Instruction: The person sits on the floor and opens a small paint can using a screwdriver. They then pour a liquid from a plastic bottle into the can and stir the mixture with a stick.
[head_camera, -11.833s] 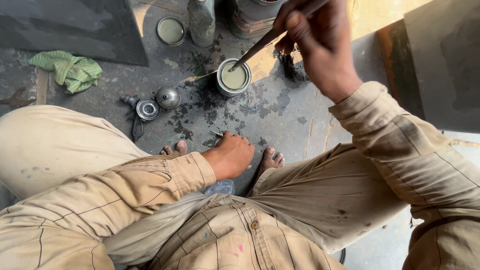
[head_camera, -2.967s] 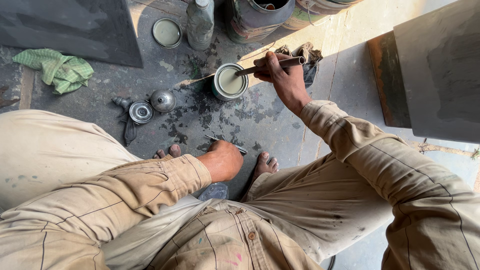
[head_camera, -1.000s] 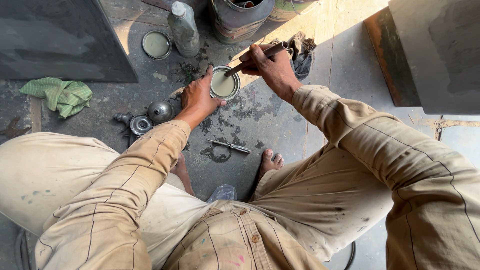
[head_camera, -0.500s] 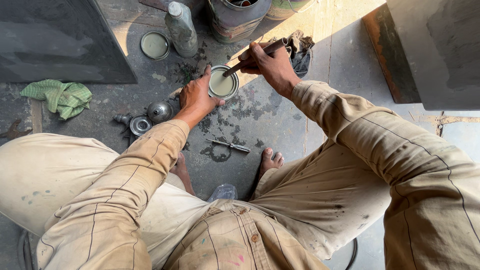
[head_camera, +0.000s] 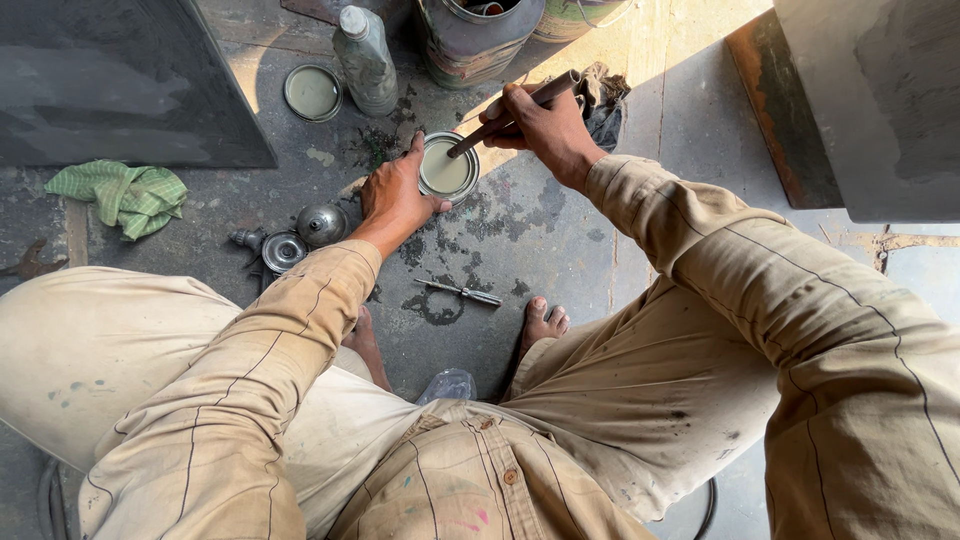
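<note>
A small round tin (head_camera: 447, 168) of pale paint stands on the stained concrete floor ahead of my knees. My left hand (head_camera: 394, 193) grips its left side and steadies it. My right hand (head_camera: 541, 125) is closed around a brown stick (head_camera: 510, 112) whose lower end dips into the paint. Both arms wear tan, paint-flecked sleeves. My bare feet rest on the floor below the tin.
A screwdriver (head_camera: 462, 292) lies by my right foot (head_camera: 541, 322). A loose tin lid (head_camera: 312, 92), a plastic bottle (head_camera: 364, 58) and a large metal can (head_camera: 478, 35) stand beyond the tin. A green rag (head_camera: 122, 193) lies left, small metal spray-gun parts (head_camera: 296, 238) nearby, a dark rag (head_camera: 603, 100) right.
My left hand has left the floor by my feet and now grips the tin. My right hand brought the stick down from the air into the paint.
</note>
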